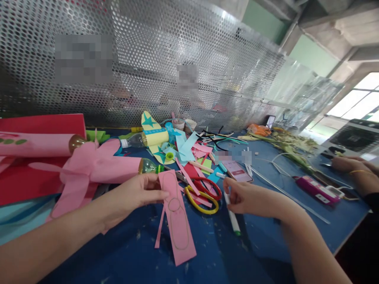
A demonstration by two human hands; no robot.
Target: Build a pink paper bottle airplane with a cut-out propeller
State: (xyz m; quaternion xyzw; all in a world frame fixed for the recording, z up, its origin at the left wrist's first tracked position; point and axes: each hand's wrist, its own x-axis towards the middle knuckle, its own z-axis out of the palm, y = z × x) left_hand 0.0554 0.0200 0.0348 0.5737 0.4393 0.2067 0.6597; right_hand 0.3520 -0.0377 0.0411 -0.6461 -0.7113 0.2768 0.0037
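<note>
My left hand (134, 195) pinches the top of a pink paper strip (177, 215) that lies on the blue table (127, 252); the strip carries a drawn outline of ovals. My right hand (247, 197) is closed round a white marker with a green tip (232, 217), its tip pointing down toward me. Between the hands lie scissors with red and yellow handles (204, 193) among pink paper offcuts.
A pink paper plane built on a plastic bottle (100, 163) and a yellow one with teal stars (154, 138) sit behind. Red and pink card (35, 130) lies at left, a phone (237, 170) mid-table, another person's hand (352, 163) and a pink power strip (315, 189) at right, a perforated metal screen (166, 55) at the back.
</note>
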